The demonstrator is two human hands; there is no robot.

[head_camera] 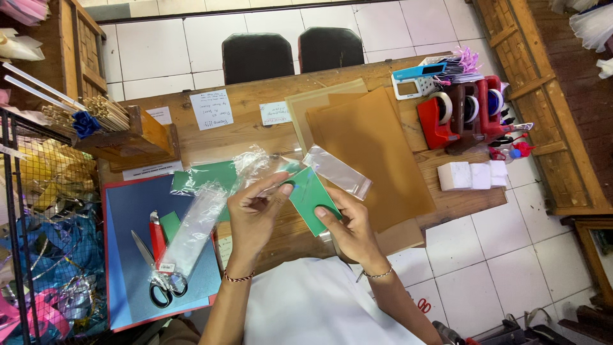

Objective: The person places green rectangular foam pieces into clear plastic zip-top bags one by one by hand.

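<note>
Two black chairs [294, 54], two hands, one pair of scissors [156, 271], one red cutter [156, 239], two brown paper sheets [370, 147], two white notes [211, 108]

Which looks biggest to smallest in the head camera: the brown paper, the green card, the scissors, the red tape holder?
1. brown paper
2. red tape holder and scissors look about alike, so unranked
3. green card, partly hidden by both hands

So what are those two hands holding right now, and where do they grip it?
Both hold a green card partly inside a clear plastic sleeve. The left hand pinches its upper left edge; the right hand grips its lower right corner.
</note>
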